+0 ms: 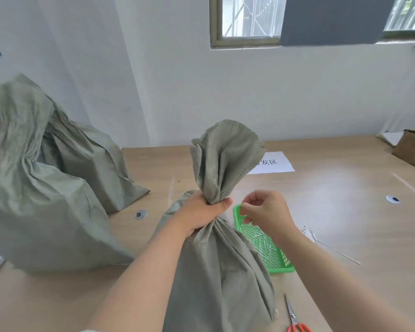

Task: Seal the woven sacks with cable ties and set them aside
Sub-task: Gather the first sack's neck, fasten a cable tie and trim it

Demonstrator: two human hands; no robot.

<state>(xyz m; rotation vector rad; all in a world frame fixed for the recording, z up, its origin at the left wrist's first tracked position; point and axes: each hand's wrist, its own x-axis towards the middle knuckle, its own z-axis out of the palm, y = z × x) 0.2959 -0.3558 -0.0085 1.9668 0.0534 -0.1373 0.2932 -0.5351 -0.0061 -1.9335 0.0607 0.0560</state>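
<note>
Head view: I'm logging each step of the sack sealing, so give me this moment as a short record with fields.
left hand: grips the gathered neck of the front sack, upright on the table
right hand: fingers curled, above the green tray; whether it pinches a tie is unclear
tie on neck: none visible
green tray: right of the sack, holds white pieces
cable ties: loose on the table, right of the tray
scissors: orange handles, near edge
other sacks: two, far left

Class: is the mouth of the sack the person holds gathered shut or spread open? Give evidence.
Gathered shut: the left hand grips the bunched neck of the sack, cloth flaring above. Nothing visibly binds it yet.
</note>
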